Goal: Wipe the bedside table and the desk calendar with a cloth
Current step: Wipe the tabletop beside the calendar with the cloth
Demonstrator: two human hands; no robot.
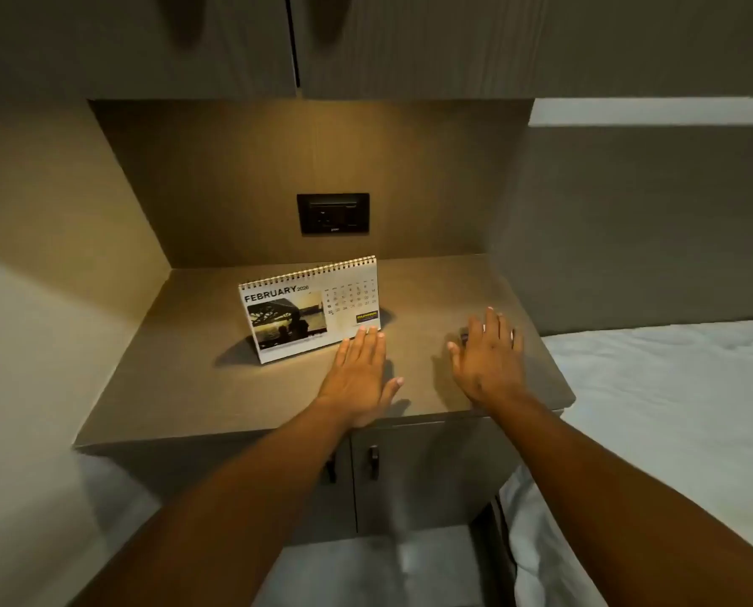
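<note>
The desk calendar [309,311] stands tented on the surface [190,387], left of centre, looking light, stiff-carded and easily tipped, so best steadied by its spiral top edge, while the left hand [359,378] and right hand [488,361] lie flat, open and empty beside it, no cloth visible.

A bedroom — white bed [672,387] beside a bedside table [190,387], wall socket [333,213] behind, cupboards [410,41] overhead.

Matt wood-look table [217,387], paper calendar [309,313]
</note>
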